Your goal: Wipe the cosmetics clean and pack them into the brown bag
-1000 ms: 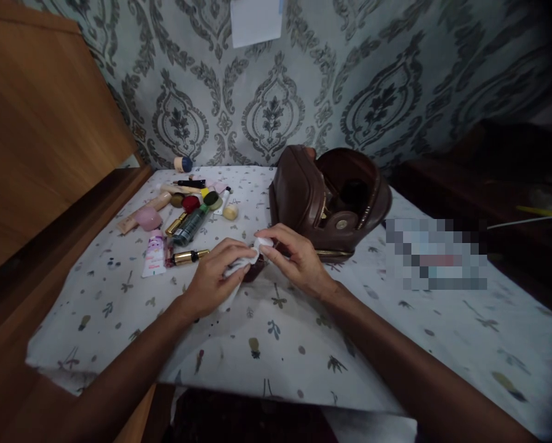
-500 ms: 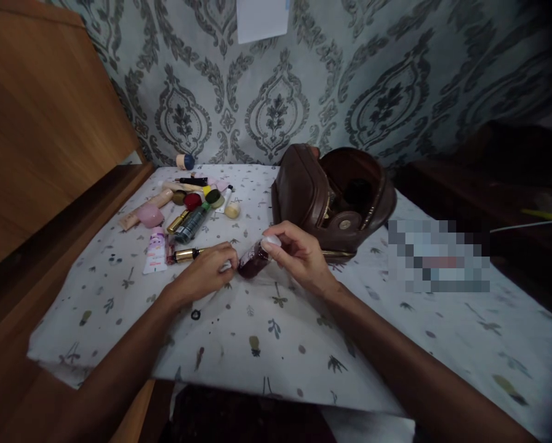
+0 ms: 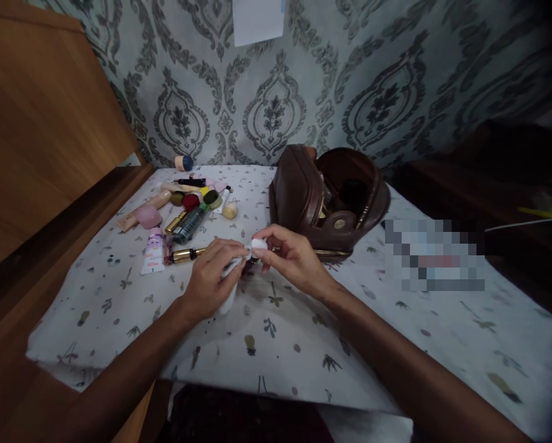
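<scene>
Near the bag (image 3: pixel 298 200), the left hand (image 3: pixel 212 274) grips a white cloth (image 3: pixel 230 296) against a bottle (image 3: pixel 253 261), probably light and slick, best held by the cap (image 3: pixel 258 244) the right hand (image 3: pixel 298 258) pinches.

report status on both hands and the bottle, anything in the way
Left hand gripping white cloth. Right hand pinching white cap. Dark bottle mostly hidden by hands. Open brown bag close beyond right hand.

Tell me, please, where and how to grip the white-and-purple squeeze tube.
Probably pinch the squeeze tube across its wide, flat end, coming from the near side: that end faces the camera, while a gold-and-black cosmetic tube lies close on its right.
</scene>
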Demonstrator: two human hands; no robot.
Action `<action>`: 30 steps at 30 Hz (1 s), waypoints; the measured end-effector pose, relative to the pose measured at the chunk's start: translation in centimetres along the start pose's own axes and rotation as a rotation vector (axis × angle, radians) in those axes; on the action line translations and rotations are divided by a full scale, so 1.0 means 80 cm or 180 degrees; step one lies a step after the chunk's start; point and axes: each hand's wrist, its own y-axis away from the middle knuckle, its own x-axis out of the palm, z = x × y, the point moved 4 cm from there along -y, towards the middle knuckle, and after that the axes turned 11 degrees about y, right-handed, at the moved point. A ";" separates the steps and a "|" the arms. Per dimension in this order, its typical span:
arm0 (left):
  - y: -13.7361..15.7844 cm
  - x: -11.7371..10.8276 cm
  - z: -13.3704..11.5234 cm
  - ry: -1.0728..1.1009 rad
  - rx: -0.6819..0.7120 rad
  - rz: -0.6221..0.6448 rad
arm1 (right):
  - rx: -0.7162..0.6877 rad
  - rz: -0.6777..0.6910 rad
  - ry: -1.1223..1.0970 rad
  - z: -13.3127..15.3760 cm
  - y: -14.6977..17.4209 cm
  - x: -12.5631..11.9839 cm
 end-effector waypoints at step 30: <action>0.008 0.003 0.035 0.0097 -0.0580 0.0246 | -0.0264 -0.0622 0.0719 -0.021 -0.001 -0.009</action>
